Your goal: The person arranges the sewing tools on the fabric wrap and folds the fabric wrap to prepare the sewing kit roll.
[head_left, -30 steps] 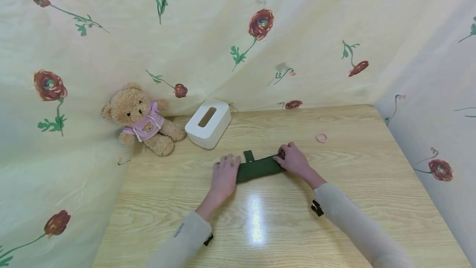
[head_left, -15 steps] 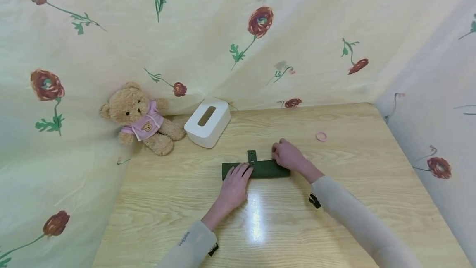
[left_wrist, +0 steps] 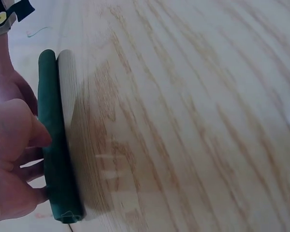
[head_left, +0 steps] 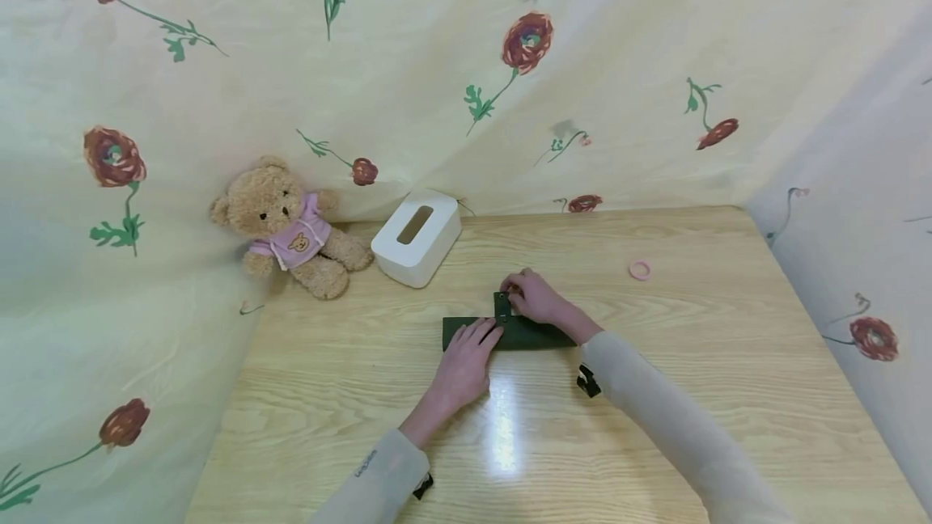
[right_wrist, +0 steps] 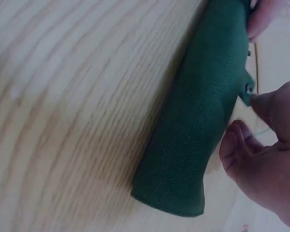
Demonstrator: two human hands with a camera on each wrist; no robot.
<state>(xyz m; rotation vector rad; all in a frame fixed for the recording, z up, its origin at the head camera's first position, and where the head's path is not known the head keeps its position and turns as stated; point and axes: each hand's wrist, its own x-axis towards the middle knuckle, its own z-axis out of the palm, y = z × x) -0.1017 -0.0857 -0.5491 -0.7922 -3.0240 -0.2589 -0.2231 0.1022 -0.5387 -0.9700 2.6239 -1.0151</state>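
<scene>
A dark green rolled-up pouch [head_left: 535, 334] lies crosswise on the wooden table, its short snap strap [head_left: 502, 303] sticking out on the far side. My left hand [head_left: 466, 366] rests on the roll left of the strap, fingers extended over it. In the left wrist view, that hand's fingertips lie along the green roll [left_wrist: 58, 145]. My right hand [head_left: 539, 297] reaches over the roll's right part, its fingers bent at the strap. Seen from the right wrist, a digit of this hand [right_wrist: 270, 150] meets the tip of the strap [right_wrist: 248, 89], with other fingers curled below.
At the back left sits a teddy bear [head_left: 291, 225] in a pink top. Beside it stands a white tissue box [head_left: 417, 241] with a slot in its top. A pink ring [head_left: 640, 270] lies to the right on the table [head_left: 692, 362]. Floral cloth [head_left: 437, 63] hangs behind.
The left hand has slid right along the roll, closer to the strap. The right hand has left the roll's right end and moved left to the strap.
</scene>
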